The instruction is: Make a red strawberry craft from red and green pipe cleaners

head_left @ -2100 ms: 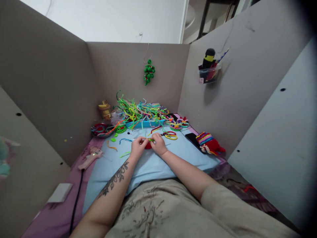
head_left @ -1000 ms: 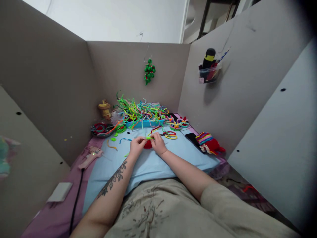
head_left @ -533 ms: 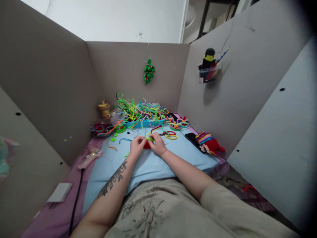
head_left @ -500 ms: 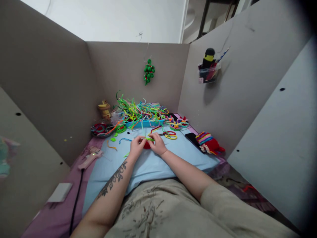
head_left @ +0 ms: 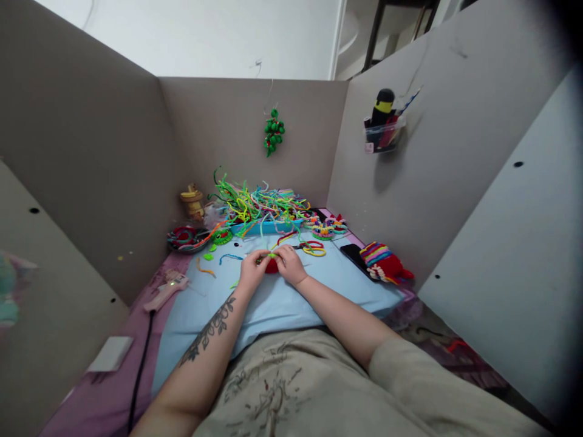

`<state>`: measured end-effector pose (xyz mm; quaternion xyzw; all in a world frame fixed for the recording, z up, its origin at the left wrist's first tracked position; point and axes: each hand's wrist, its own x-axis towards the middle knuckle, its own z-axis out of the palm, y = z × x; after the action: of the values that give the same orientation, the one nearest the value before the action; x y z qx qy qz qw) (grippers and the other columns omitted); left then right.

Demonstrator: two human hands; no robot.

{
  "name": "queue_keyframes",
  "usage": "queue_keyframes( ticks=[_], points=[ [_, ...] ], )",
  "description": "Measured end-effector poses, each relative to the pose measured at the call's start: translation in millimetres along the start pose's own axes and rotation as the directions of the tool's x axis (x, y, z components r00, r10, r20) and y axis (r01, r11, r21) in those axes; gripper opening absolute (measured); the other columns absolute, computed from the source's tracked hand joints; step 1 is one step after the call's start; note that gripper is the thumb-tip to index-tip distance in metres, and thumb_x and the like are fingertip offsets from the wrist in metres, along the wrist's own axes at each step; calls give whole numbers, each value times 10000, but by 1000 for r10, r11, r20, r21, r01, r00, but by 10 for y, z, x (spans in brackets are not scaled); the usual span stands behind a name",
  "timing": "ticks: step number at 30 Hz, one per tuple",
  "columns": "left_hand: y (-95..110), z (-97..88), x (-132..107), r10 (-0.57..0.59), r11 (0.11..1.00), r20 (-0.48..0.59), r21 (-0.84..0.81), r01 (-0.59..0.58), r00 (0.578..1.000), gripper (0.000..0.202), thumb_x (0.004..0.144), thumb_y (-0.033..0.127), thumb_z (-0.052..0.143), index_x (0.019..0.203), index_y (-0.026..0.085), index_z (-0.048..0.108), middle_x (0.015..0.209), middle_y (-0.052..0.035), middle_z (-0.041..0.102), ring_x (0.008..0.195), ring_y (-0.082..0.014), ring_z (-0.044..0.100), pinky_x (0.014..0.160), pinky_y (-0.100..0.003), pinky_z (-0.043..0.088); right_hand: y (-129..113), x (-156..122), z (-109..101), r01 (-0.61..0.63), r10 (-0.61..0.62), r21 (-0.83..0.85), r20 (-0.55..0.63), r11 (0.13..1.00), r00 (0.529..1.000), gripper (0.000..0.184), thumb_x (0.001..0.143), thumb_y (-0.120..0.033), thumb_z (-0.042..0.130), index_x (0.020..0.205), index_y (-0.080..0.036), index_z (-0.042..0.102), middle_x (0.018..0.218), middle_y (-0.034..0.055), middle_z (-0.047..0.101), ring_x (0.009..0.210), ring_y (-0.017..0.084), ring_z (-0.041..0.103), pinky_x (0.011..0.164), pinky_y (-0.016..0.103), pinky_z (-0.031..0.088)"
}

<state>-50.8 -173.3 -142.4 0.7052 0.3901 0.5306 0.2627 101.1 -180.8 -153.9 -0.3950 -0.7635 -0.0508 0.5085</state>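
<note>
Both my hands meet over a light blue pillow (head_left: 282, 303) on my lap. My left hand (head_left: 252, 271) and my right hand (head_left: 288, 266) are closed in a pinch on a short bright green pipe cleaner (head_left: 271, 256) held between them. A small red fuzzy piece (head_left: 272, 266) lies on the pillow just under my fingers. Loose orange, blue and green pipe cleaner bits (head_left: 206, 268) lie to the left of my left hand.
A blue tray heaped with coloured pipe cleaners (head_left: 257, 209) stands at the back. Finished coiled rings (head_left: 325, 230), red and yellow loops (head_left: 313, 248), a phone (head_left: 354, 255), a striped red figure (head_left: 385, 262), a dish (head_left: 184, 238) and a glue gun (head_left: 164, 289) surround the pillow. Cardboard walls enclose everything.
My fingers have kept working the green pipe cleaner, which shifted slightly between my fingertips. Both hands stay in the same spot over the red piece.
</note>
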Motion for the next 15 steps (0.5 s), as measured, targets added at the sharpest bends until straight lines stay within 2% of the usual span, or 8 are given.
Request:
queue_keyframes(
  ticks=[4,15],
  points=[
    [-13,4,-5,-60,998,-36,-14,60,998,210,746,250,600,919,165,685,809,-49,711,729,-179,639,698,-295,493,16,0,-2,-22,22,-13,-36,1000,999,136,855,-150,453,855,-197,581,847,75,587,866,229,500,817,383,420],
    [49,1,-16,-74,997,-26,14,75,997,131,747,261,579,741,173,677,680,-5,682,645,-150,606,621,-254,459,22,-10,-3,-80,76,-49,-83,996,994,131,813,-119,451,854,-193,552,849,83,558,878,237,488,826,381,419]
  ],
)
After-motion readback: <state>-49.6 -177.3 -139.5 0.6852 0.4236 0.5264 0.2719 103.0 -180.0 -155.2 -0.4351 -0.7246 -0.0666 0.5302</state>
